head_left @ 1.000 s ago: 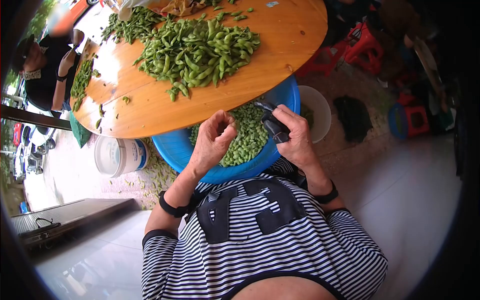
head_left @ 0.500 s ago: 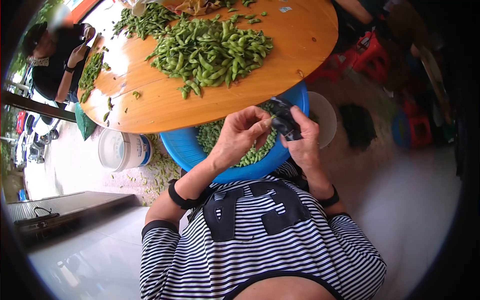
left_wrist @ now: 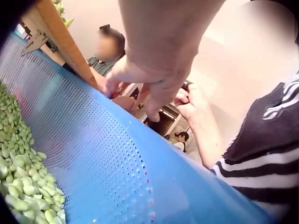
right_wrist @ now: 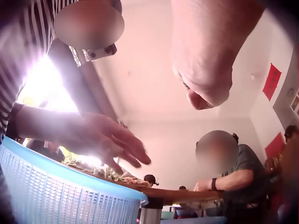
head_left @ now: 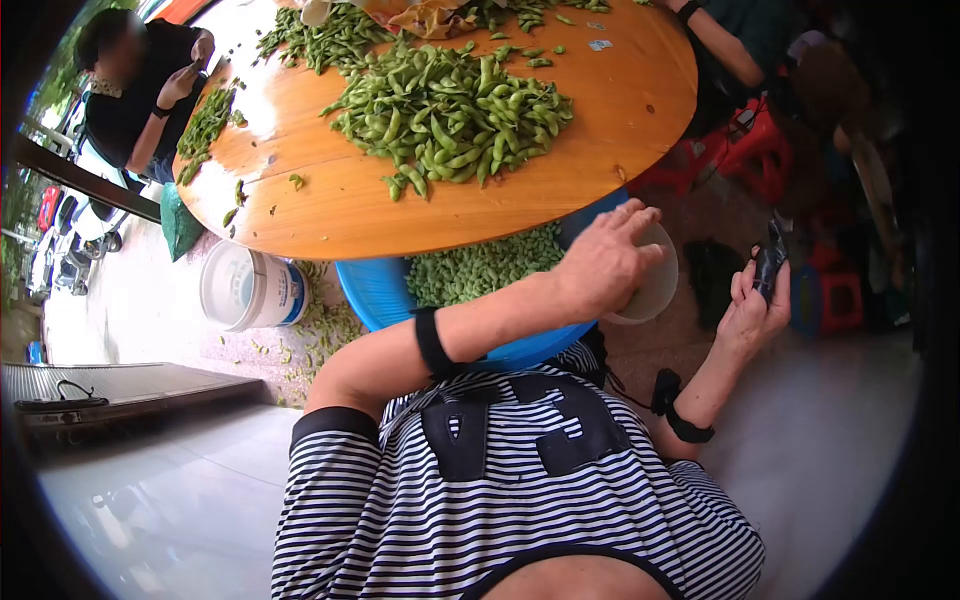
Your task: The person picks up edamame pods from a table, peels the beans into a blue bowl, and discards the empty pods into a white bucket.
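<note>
My left hand (head_left: 610, 262) is stretched across to the right, over the rim of the blue basket (head_left: 375, 295), with its fingers spread and nothing between them. In the head view it overlaps a pale bucket (head_left: 655, 275) beside the basket. Shelled green beans (head_left: 485, 265) fill the basket. My right hand (head_left: 752, 305) is raised out to the right, apart from the left one. Black material (head_left: 768, 268) covers or lies along its thumb and forefinger, while the other fingers curl; I cannot tell whether they pinch anything. In the right wrist view those curled fingers are partly hidden.
A heap of green bean pods (head_left: 450, 115) lies on the wooden table (head_left: 330, 225), which overhangs the basket. A white bucket (head_left: 240, 290) stands on the left among pods on the floor. Red stools (head_left: 755, 155) are at the right. Other people sit around the table.
Both hands were together over the basket half a second ago. Now they are apart: the left has swung right past the rim, fingers spread; the right has moved farther out to the right.
</note>
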